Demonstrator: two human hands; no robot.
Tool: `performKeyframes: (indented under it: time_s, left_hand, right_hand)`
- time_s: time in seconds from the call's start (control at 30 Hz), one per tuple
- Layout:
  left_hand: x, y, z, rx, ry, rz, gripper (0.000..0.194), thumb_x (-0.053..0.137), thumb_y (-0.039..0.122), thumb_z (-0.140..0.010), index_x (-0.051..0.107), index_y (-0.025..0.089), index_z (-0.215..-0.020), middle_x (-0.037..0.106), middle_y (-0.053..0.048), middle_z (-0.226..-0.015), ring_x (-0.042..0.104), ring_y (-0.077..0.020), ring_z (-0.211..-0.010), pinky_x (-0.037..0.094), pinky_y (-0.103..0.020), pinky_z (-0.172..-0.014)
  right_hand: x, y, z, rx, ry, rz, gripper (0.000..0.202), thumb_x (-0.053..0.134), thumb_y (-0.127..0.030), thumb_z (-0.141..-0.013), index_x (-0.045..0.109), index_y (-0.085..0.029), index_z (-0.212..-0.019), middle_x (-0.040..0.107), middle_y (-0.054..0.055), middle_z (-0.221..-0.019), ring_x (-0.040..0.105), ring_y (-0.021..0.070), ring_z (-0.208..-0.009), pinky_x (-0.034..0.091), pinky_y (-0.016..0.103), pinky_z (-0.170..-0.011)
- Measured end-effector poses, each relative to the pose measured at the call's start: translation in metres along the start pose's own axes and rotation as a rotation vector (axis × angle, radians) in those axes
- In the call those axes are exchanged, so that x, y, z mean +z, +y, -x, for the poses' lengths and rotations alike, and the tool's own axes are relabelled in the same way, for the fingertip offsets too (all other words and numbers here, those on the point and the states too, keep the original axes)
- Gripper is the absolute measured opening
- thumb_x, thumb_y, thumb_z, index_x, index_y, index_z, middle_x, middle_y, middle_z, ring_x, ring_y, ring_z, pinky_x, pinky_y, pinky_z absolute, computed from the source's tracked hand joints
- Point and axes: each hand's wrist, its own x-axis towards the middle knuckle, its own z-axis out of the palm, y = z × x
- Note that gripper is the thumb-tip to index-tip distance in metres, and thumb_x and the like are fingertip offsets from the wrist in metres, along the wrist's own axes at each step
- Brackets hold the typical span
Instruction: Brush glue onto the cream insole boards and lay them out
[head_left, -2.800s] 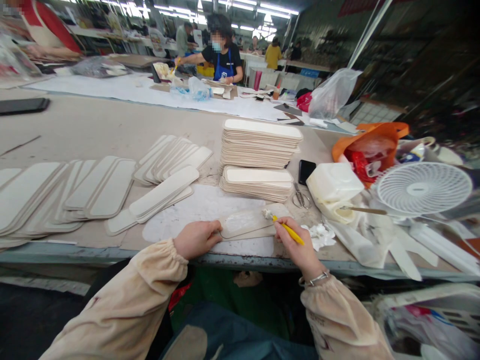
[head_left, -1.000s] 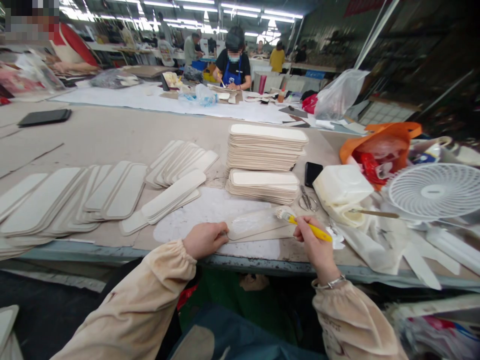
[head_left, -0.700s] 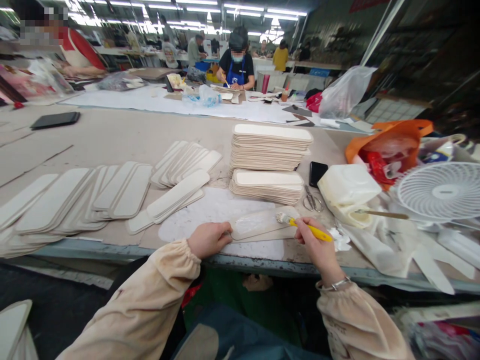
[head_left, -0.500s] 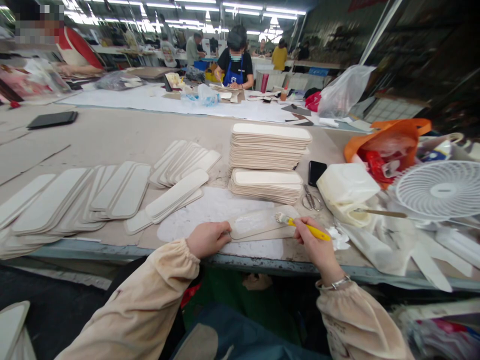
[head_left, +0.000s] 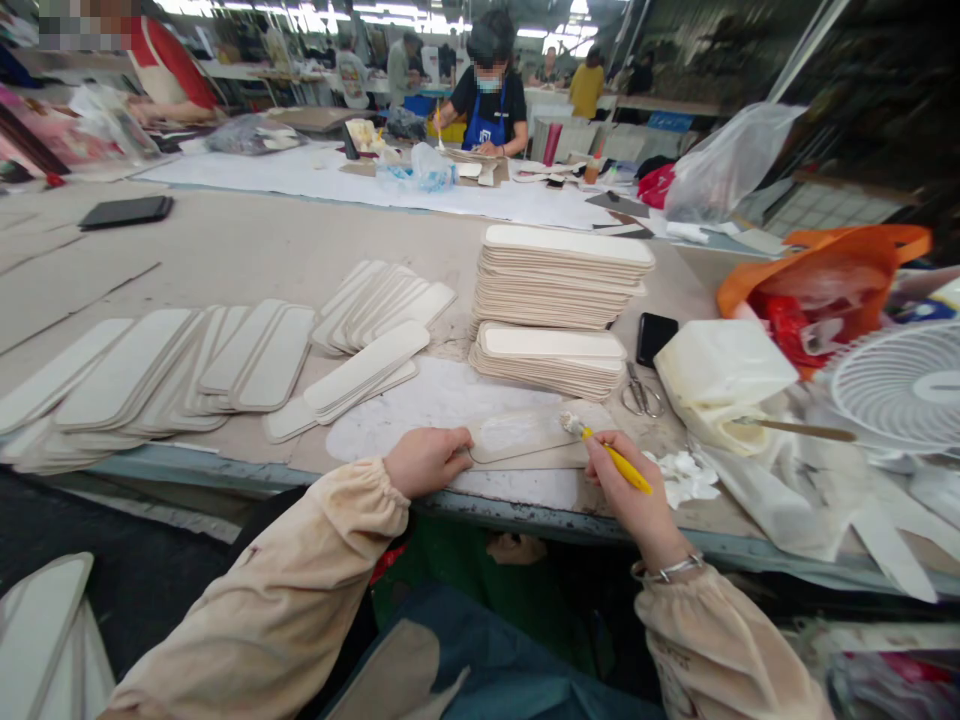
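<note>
My right hand [head_left: 634,495] is closed around the yellow handle of a paintbrush [head_left: 628,470]. Its pale, clotted bristles touch the right part of a long beige panel with rounded corners [head_left: 517,434], which has a wet, whitish smear. The fingers of my left hand [head_left: 429,462] pinch this panel's left end at the table's front edge. Beneath the panel lies white paper [head_left: 375,420], with another flat piece partly showing. Behind it stand a low stack of similar panels [head_left: 551,345] and a taller stack [head_left: 562,280]. Fanned-out panels [head_left: 262,360] spread to the left.
Right of the stacks are a black phone [head_left: 656,338], scissors [head_left: 643,397] and a cut-open white jug [head_left: 731,360] with a stick [head_left: 806,430] across it. A white fan [head_left: 900,385] and an orange bag [head_left: 825,245] stand farther right. A co-worker [head_left: 487,100] works across the table.
The view has shifted, so the table items appear slightly displaced. The brush's handle now slants more steeply, its bristles still on the panel. My left hand keeps its grip on the panel's end.
</note>
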Motion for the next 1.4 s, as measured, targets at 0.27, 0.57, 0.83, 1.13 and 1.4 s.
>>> performKeyframes:
  time_s: [0.27,0.57,0.83,1.13,1.4]
  left_hand:
    - [-0.0002,0.0017,-0.0005,0.015,0.001,-0.027,0.026,0.050,0.039,-0.087,0.061,0.025,-0.107,0.072,-0.002,-0.087,0.067,-0.0220,-0.084,0.048,-0.029,-0.070]
    - [-0.0007,0.0011,0.0003,0.029,0.005,-0.033,0.026,0.050,0.038,-0.087,0.061,0.025,-0.108,0.072,-0.002,-0.089,0.068,-0.0220,-0.085,0.048,-0.029,-0.071]
    - [-0.0017,0.0024,0.0006,0.018,-0.004,-0.031,0.026,0.050,0.038,-0.088,0.061,0.025,-0.108,0.072,-0.002,-0.088,0.068,-0.0215,-0.085,0.048,-0.029,-0.072]
    - [-0.0012,0.0026,0.0000,0.009,-0.011,-0.027,0.027,0.050,0.038,-0.087,0.061,0.025,-0.108,0.071,-0.003,-0.087,0.067,-0.0223,-0.085,0.048,-0.030,-0.072]
    - [0.0003,0.0009,-0.0006,0.012,-0.017,-0.025,0.027,0.049,0.039,-0.088,0.060,0.025,-0.108,0.071,-0.003,-0.088,0.067,-0.0213,-0.085,0.047,-0.029,-0.073]
  right_hand:
    - [0.0065,0.0112,0.0009,-0.005,0.006,0.057,0.038,0.057,-0.059,-0.083,0.060,-0.024,-0.099,0.063,0.000,-0.065,0.060,0.0173,-0.058,0.048,0.028,-0.056]
    - [0.0086,0.0053,-0.0017,0.024,0.012,0.009,0.038,0.058,-0.059,-0.082,0.060,-0.024,-0.096,0.062,-0.001,-0.064,0.060,0.0170,-0.058,0.049,0.028,-0.057]
    - [0.0075,0.0046,-0.0003,0.013,0.020,0.000,0.039,0.058,-0.059,-0.082,0.060,-0.023,-0.096,0.062,0.000,-0.064,0.060,0.0179,-0.057,0.049,0.029,-0.057]
    - [0.0067,0.0053,-0.0007,-0.011,0.010,0.051,0.036,0.057,-0.056,-0.083,0.061,-0.023,-0.097,0.063,0.001,-0.065,0.061,0.0183,-0.059,0.049,0.030,-0.059]
    - [0.0042,0.0018,0.0011,-0.071,-0.124,0.060,0.033,0.054,-0.051,-0.087,0.059,-0.023,-0.103,0.065,0.001,-0.071,0.064,0.0185,-0.064,0.051,0.029,-0.062]
